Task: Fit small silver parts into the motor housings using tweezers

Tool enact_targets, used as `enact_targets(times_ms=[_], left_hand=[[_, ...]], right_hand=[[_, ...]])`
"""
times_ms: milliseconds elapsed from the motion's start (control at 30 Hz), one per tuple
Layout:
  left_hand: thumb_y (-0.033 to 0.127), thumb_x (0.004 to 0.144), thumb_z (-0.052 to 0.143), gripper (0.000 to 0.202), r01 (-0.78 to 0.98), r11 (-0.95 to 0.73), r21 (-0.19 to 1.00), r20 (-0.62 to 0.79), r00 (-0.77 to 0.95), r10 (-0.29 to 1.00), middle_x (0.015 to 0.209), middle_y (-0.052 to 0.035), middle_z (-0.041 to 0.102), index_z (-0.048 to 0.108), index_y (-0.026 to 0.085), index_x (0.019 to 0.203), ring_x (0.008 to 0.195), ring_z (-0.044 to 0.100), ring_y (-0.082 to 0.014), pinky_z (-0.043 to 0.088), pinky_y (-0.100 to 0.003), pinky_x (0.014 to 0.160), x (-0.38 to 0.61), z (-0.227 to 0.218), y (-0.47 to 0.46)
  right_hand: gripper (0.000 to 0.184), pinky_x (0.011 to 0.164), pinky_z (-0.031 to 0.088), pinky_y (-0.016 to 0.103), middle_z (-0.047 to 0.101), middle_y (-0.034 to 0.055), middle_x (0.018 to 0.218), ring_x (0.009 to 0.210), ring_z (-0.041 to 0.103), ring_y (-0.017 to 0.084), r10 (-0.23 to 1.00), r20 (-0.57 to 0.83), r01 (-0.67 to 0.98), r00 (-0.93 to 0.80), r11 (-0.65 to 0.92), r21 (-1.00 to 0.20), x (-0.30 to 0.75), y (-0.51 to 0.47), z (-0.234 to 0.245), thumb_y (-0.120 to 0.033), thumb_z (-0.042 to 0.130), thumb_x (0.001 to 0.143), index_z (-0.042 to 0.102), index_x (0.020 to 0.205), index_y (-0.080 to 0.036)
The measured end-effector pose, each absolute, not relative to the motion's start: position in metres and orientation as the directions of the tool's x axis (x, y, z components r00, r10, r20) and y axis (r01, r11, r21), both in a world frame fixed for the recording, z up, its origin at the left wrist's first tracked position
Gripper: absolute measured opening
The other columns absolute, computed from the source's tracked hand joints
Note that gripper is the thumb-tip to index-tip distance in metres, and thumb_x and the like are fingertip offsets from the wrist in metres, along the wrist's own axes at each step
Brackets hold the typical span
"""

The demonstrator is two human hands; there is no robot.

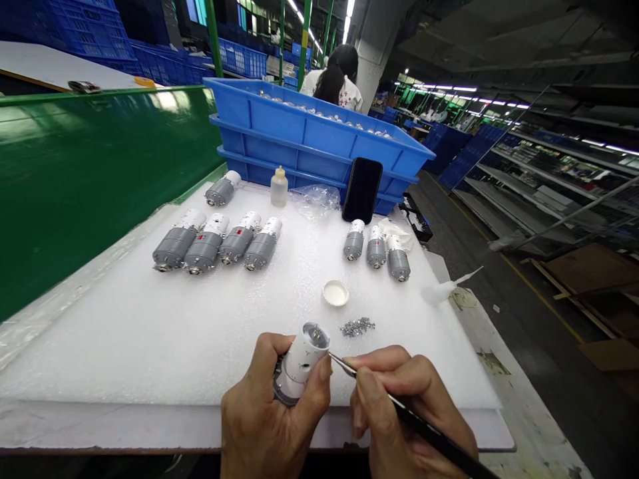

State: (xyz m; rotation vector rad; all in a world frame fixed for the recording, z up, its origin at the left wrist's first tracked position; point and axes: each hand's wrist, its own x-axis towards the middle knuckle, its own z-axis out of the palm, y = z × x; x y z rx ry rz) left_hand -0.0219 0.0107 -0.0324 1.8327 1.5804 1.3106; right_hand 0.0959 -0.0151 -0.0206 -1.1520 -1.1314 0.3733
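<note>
A green panel (100, 166) runs along the left, beside a table spread with a white foam sheet (124, 352). Stacked blue crates (299, 123) stand at its far edge, the top one filled with small parts. Next in size come the left hand (272, 409) and the right hand (409, 412) at the near edge, each with its fingers closed on something. A smartphone (363, 189) leans on the crates, near a crumpled plastic bag (318, 198).

The held grey-and-white model (303, 366), a spacecraft-like cylinder, sits tilted over the near edge of the foam, clamped between the left thumb and fingers with its open white end up. It looks light, stiff and rather smooth; the tiny fittings on its wall seem fragile, so the plain lower barrel is probably the safest hold. Five similar models (207, 246) lie at left, three (377, 247) at right.

A slim black-handled tool (424, 429) is pinched in the right fingers, its metallic tip at the model's white rim; whether it touches, I cannot tell. Beyond are a dropper bottle (279, 188), a shallow white lid (335, 293) and, smallest, a loose heap of shiny bits (357, 326)
</note>
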Motion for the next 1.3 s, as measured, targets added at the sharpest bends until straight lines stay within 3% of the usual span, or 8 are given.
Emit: enact_targets(times_ms=[300,567,733,1100,1300], left_hand=[[0.036,0.094,0.060,0.016,0.528,-0.323,0.785,0.420,-0.071,0.905,0.059,0.0138,0.060,0.052,0.028,0.084,0.042,0.056,-0.0068,0.046,-0.013,0.045,-0.020,-0.031,0.015],[0.035,0.090,0.062,0.017,0.531,-0.314,0.787,0.409,-0.069,0.910,0.053,0.0146,0.054,0.052,0.027,0.079,0.033,0.048,-0.0065,0.042,-0.015,0.039,-0.016,-0.032,0.022],[0.033,0.089,0.062,0.016,0.530,-0.302,0.793,0.394,-0.066,0.917,0.054,0.0145,0.055,0.051,0.027,0.078,0.035,0.050,-0.0072,0.043,-0.014,0.041,-0.017,-0.032,0.022],[0.036,0.091,0.060,0.019,0.565,-0.240,0.789,0.326,-0.054,0.944,0.051,0.0137,0.045,0.049,0.028,0.078,0.033,0.040,-0.0098,0.039,-0.021,0.040,-0.015,-0.028,0.021],[0.041,0.092,0.058,0.023,0.531,-0.172,0.830,0.234,-0.051,0.971,0.054,0.0119,0.046,0.048,0.027,0.077,0.038,0.042,-0.0104,0.039,-0.024,0.045,-0.016,-0.029,0.022]], right_hand=[[0.019,0.035,0.046,0.020,0.073,-0.0014,0.078,0.043,0.060,0.010,0.709,0.529,0.295,0.466,0.439,-0.849,0.092,-0.014,-0.023,-0.009,0.068,0.090,0.060,0.080,-0.024],[0.020,0.037,0.045,0.020,0.071,-0.0030,0.074,0.042,0.055,0.009,0.740,0.480,0.371,0.471,0.327,-0.869,0.093,-0.013,-0.014,-0.016,0.070,0.091,0.058,0.075,-0.024],[0.022,0.038,0.046,0.019,0.070,-0.0035,0.070,0.041,0.054,0.008,0.751,0.473,0.422,0.461,0.284,-0.861,0.093,-0.014,-0.007,-0.017,0.070,0.090,0.058,0.074,-0.023],[0.024,0.039,0.046,0.018,0.066,-0.0024,0.064,0.047,0.060,0.010,0.729,0.443,0.318,0.521,0.316,-0.894,0.090,-0.006,-0.001,-0.018,0.069,0.089,0.057,0.068,-0.022],[0.020,0.043,0.050,0.019,0.067,-0.0018,0.069,0.052,0.064,0.011,0.802,0.439,0.325,0.405,0.323,-0.889,0.095,-0.007,-0.003,-0.014,0.067,0.090,0.058,0.074,-0.022]])
